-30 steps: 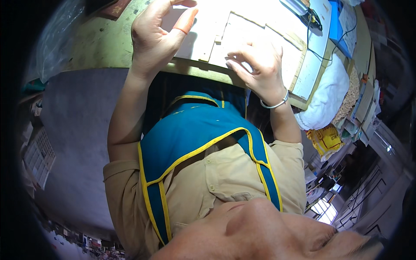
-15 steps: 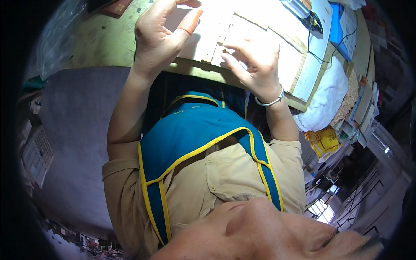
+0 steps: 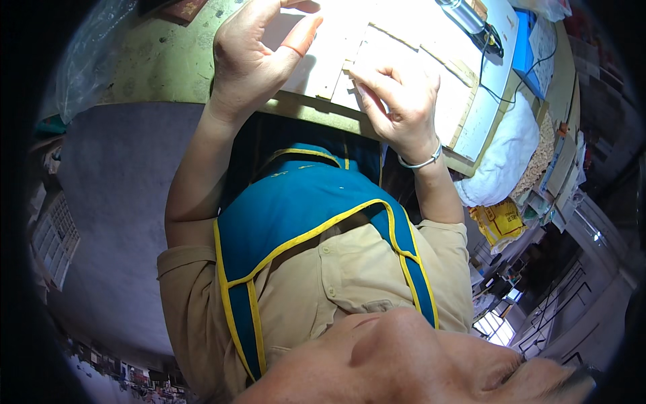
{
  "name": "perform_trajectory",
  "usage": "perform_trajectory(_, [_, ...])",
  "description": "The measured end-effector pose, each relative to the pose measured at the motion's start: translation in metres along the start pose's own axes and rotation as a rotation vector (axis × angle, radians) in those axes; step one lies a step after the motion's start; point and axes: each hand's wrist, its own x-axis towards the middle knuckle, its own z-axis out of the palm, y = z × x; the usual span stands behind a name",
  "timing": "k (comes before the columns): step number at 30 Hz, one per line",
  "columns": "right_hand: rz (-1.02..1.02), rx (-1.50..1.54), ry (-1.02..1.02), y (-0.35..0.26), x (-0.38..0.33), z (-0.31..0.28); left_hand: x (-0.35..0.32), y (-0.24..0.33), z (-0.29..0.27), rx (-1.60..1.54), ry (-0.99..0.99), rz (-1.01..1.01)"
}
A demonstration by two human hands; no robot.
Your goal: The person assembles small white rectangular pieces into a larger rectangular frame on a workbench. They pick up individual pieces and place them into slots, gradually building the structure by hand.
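My left hand [image 3: 252,57] is over the left part of a brightly lit white board [image 3: 289,84]. Its thumb stretches out and a gap shows between thumb and curved forefinger; some fingers run past the upper picture edge. My right hand [image 3: 404,101], with a silver bangle [image 3: 422,161] on the wrist, is bent over the board. Its thumb and forefinger tips come together beside a thin wooden strip [image 3: 328,86]; glare hides whatever is between them. Further thin strips [image 3: 447,64] frame a pale panel right of that hand.
A silver cylindrical tool [image 3: 463,15] with a black cable lies at the board's far right. Beyond it are a blue box [image 3: 528,64], a white cloth [image 3: 501,158] and a yellow packet [image 3: 499,221]. Clear plastic sheeting [image 3: 87,64] hangs over the table's left end.
My right thumb and forefinger have drawn closer together, and that hand has shifted slightly right. My left hand has barely moved.
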Motion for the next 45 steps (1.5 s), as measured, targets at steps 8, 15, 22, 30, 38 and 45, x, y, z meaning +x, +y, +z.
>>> perform_trajectory(8, [-0.003,0.008,-0.024,0.001,-0.004,-0.003,-0.007,0.000,0.003,-0.091,0.009,-0.106])
perform_trajectory(15, [-0.020,0.026,0.015,-0.003,0.001,0.004,-0.006,-0.001,0.001,-0.078,-0.012,-0.098])
perform_trajectory(22, [0.003,0.015,0.020,-0.005,0.005,0.007,-0.006,0.000,0.003,-0.045,0.006,-0.086])
perform_trajectory(30, [0.063,0.020,0.008,-0.004,0.006,0.013,-0.006,0.000,0.003,0.006,0.007,-0.065])
perform_trajectory(38, [0.035,0.014,0.004,-0.002,0.002,0.013,-0.004,-0.002,0.002,-0.053,-0.002,-0.067])
perform_trajectory(45, [-0.003,0.036,0.061,0.001,0.002,0.014,-0.006,-0.003,0.005,-0.068,0.027,-0.076])
